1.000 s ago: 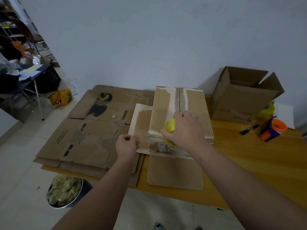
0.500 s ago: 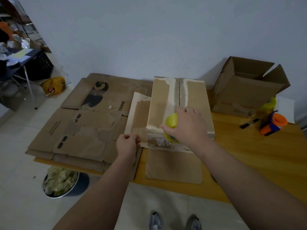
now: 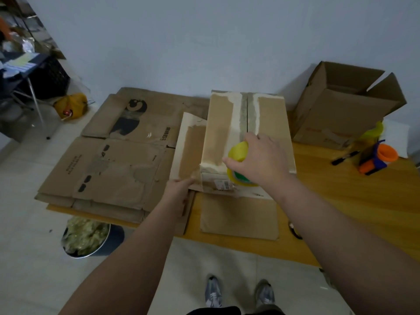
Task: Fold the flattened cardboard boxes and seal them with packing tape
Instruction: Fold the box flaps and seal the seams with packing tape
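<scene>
Head view shows the right hand (image 3: 261, 162) gripping a yellow tape roll (image 3: 238, 164), its fingers wrapped over the top of it, at the near end of the box (image 3: 247, 130) standing on the wooden table (image 3: 354, 201); the roll sits on the centre seam between the two closed flaps, where old torn tape strips run toward the wall; compared with a second ago the roll has crept a little farther along the seam, away from the near edge, which suggests a strip is being laid, though no fresh tape can be made out behind it in this dim light; the left hand (image 3: 179, 192) has slid from pinching the edge of the loose side flap (image 3: 191, 151) to pressing its near corner with fingers narrow and closed on the cardboard, steadying the box; most of the seam lies uncovered ahead of the roll, so the sealing looks barely begun; a stack of flat boxes (image 3: 109, 169) waits just to the left, touching the side flap, and an open box (image 3: 345, 105) stands well to the right.
</scene>
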Motion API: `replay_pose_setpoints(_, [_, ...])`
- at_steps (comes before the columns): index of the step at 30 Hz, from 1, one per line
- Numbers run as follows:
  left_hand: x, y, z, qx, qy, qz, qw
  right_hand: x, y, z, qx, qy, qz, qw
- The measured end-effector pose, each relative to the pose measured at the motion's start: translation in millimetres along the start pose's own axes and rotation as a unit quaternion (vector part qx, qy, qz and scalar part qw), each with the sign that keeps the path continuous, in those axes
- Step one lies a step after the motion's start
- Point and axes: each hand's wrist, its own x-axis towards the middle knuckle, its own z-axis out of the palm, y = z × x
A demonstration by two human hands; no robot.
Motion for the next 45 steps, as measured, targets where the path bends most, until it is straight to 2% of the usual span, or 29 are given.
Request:
replay_pose_setpoints(3, [1.0, 10.5, -2.8, 0.088, 0.061, 0.071, 0.992, 2.1, 0.6, 0.7, -0.002, 0.003, 0.001, 1.000])
replay_pose_setpoints(6, [-3.5, 14.4, -3.6, 0.073, 0.021, 0.020, 0.997, 2.0, 1.3, -0.5, 0.003, -0.002, 0.004, 1.000])
replay_pose_setpoints(9, [-2.3, 6.1, -10.5, 0.097, 0.037, -0.009, 0.995, 2.1, 3.0, -0.4, 0.009, 0.001, 0.005, 1.000])
replay_pose_setpoints(12, [1.3, -6.8, -15.7, 0.060, 0.082, 0.027, 0.994, 1.7, 4.3, -0.1, 0.020, 0.005, 0.006, 1.000])
replay_pose_setpoints(14, [-6.7, -5.6, -14.2, -0.010, 0.098, 0.117, 0.988, 1.0, 3.9, 0.5, 0.018, 0.005, 0.004, 1.000])
replay_pose_setpoints(15, [-16.0, -0.7, -10.9, -0.047, 0.075, 0.159, 0.983, 0.6, 3.2, 1.1, 0.015, 0.006, 0.002, 1.000])
replay_pose_setpoints(17, [-30.0, 8.4, -1.5, -0.117, -0.030, 0.194, 0.974, 0.4, 1.6, 1.2, 0.014, 0.008, 0.001, 1.000])
replay_pose_setpoints(19, [-40.7, 11.8, 10.6, -0.152, -0.147, 0.160, 0.964, 0.2, 1.5, 0.6, 0.012, 0.013, 0.002, 1.000])
replay_pose_setpoints(20, [-45.7, 10.6, 17.0, -0.141, -0.174, 0.153, 0.962, 0.1, 1.9, 0.7, 0.011, 0.016, 0.003, 1.000])
replay_pose_setpoints(23, [-48.6, -9.9, 23.8, -0.018, -0.132, 0.177, 0.975, -1.3, 1.5, 1.6, 0.013, 0.016, 0.003, 1.000])
replay_pose_setpoints(26, [-41.3, -27.8, 17.2, 0.055, -0.148, 0.153, 0.975, -1.9, 1.8, 1.8, 0.013, 0.016, -0.002, 1.000])
replay_pose_setpoints(28, [-26.6, -26.4, 4.8, 0.102, -0.130, 0.203, 0.965, -1.4, 4.9, 0.4, 0.025, 0.013, 0.000, 1.000])
replay_pose_setpoints(30, [-12.7, -12.3, -11.8, 0.222, -0.079, 0.329, 0.915, -1.1, 8.4, 0.2, 0.038, 0.011, 0.004, 0.999])
replay_pose_setpoints(31, [-5.1, -4.9, -19.0, 0.298, -0.060, 0.394, 0.867, -0.9, 9.6, 0.2, 0.042, 0.011, 0.005, 0.999])
replay_pose_setpoints(33, [1.4, 11.5, -24.9, 0.434, -0.048, 0.494, 0.752, 0.1, 10.3, 0.6, 0.044, 0.010, 0.005, 0.999])
replay_pose_setpoints(35, [9.7, 24.5, -24.4, 0.530, -0.052, 0.541, 0.651, 1.2, 9.5, 1.0, 0.040, 0.010, 0.003, 0.999])
replay_pose_setpoints(37, [17.6, 33.5, -19.7, 0.602, -0.058, 0.551, 0.575, 2.1, 8.9, 0.9, 0.035, 0.015, 0.002, 0.999])
replay_pose_setpoints(41, [31.3, 41.9, -2.0, 0.628, -0.077, 0.582, 0.510, 4.4, 10.0, 0.9, 0.030, 0.015, 0.004, 0.999])
replay_pose_setpoints(45, [36.9, 43.1, 0.8, 0.619, -0.094, 0.607, 0.489, 6.4, 11.4, 0.7, 0.026, 0.020, 0.001, 0.999])
